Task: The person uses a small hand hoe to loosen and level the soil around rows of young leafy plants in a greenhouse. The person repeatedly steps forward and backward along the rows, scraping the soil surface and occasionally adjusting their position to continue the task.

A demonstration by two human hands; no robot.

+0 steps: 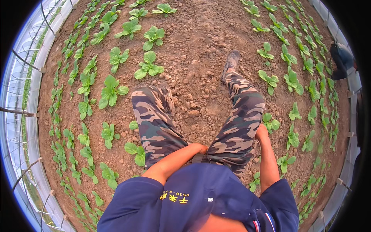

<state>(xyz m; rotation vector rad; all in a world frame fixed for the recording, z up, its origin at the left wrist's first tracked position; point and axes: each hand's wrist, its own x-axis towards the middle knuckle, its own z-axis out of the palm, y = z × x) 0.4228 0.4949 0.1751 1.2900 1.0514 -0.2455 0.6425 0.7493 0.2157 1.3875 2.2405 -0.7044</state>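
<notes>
My left hand (201, 148) is between my thighs, close to the waist of my camouflage trousers (240, 127). Its fingers are mostly hidden, so what it may hold does not show. My right hand (261, 132) is low beside my right thigh, with its fingertips out of sight behind the trouser leg. Just beyond it grows a young leafy green plant (270, 123). Another leafy seedling (140, 156) stands by my left thigh. My legs are spread over a strip of cloddy brown soil (200, 87), with the right shoe (232, 62) stretched farther forward.
Rows of leafy seedlings (109, 92) run along my left, and more rows (292, 81) along my right. Plastic sheeting over hoops (20, 87) borders the left side. At the far right edge is what looks like a person in dark clothing (342, 59).
</notes>
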